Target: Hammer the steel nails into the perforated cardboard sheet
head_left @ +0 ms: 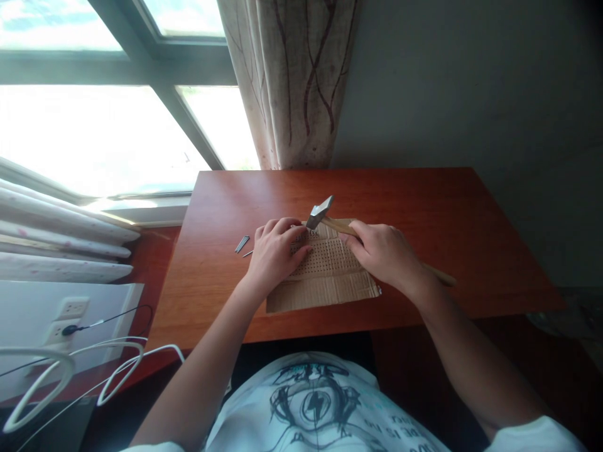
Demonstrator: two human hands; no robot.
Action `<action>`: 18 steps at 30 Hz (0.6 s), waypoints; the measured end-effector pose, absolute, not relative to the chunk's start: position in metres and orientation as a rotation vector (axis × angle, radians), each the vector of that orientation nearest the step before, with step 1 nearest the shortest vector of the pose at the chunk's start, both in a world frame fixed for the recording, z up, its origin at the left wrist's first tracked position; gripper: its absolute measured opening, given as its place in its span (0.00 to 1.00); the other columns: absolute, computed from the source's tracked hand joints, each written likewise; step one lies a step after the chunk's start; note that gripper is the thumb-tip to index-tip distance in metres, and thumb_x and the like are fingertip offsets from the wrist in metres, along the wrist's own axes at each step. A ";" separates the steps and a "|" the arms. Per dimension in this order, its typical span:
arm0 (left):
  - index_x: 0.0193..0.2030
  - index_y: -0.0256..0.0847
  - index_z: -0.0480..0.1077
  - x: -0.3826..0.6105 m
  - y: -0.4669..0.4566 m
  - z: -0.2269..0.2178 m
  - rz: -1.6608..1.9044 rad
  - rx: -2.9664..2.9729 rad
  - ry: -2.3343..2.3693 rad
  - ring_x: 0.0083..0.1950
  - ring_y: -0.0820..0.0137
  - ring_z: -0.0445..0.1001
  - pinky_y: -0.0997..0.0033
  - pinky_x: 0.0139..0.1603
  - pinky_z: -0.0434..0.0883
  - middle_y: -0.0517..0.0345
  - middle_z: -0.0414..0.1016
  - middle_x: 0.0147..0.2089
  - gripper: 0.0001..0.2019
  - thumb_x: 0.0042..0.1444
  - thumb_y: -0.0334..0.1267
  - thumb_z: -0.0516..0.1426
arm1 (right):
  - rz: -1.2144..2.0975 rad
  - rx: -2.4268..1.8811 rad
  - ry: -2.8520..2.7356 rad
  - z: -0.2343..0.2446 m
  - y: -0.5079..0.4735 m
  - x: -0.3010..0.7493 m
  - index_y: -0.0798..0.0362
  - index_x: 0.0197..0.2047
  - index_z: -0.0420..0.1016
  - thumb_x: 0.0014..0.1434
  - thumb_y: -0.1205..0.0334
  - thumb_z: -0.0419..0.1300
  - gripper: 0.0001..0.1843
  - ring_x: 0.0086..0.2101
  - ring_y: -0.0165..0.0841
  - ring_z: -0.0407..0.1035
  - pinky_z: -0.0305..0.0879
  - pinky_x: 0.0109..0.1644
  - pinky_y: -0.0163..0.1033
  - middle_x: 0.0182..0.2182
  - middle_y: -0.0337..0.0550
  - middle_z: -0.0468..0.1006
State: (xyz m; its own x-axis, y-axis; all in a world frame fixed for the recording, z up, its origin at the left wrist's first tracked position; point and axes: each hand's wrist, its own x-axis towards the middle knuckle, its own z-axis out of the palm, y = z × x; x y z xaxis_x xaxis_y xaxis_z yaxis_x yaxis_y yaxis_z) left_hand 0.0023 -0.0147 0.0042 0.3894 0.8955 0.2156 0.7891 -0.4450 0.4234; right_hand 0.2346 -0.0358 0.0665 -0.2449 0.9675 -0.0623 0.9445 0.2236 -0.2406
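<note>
My right hand (384, 254) is wrapped round the wooden handle of a hammer (325, 215), whose metal head sits just above the far left corner of a piece of cardboard (325, 282) full of small holes. My left hand (276, 251) rests on the cardboard's left side, fingertips pinched right under the hammer head on something too small to make out. The cardboard lies flat on a reddish-brown wooden table (424, 213).
A few loose nails (242, 244) lie on the table just left of my left hand. A curtain (294, 81) and a window (94, 125) are behind the table. White cables (70, 370) and a wall socket (70, 311) are at the lower left.
</note>
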 end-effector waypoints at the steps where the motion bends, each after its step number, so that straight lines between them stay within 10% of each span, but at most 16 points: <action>1: 0.53 0.52 0.76 0.001 -0.014 0.003 0.625 2.385 1.488 0.60 0.52 0.69 0.49 0.57 0.64 0.55 0.76 0.59 0.15 0.59 0.45 0.64 | 0.347 -1.869 -2.372 0.066 -0.036 0.234 0.50 0.38 0.71 0.71 0.50 0.48 0.17 0.28 0.34 0.69 0.43 0.31 0.40 0.29 0.43 0.79; 18: 0.50 0.51 0.77 -0.003 -0.011 -0.007 0.718 2.293 1.463 0.59 0.54 0.69 0.50 0.59 0.64 0.56 0.76 0.57 0.15 0.57 0.46 0.66 | 0.330 -1.886 -2.347 0.055 -0.038 0.231 0.51 0.37 0.71 0.71 0.48 0.48 0.20 0.26 0.34 0.67 0.44 0.30 0.39 0.27 0.43 0.78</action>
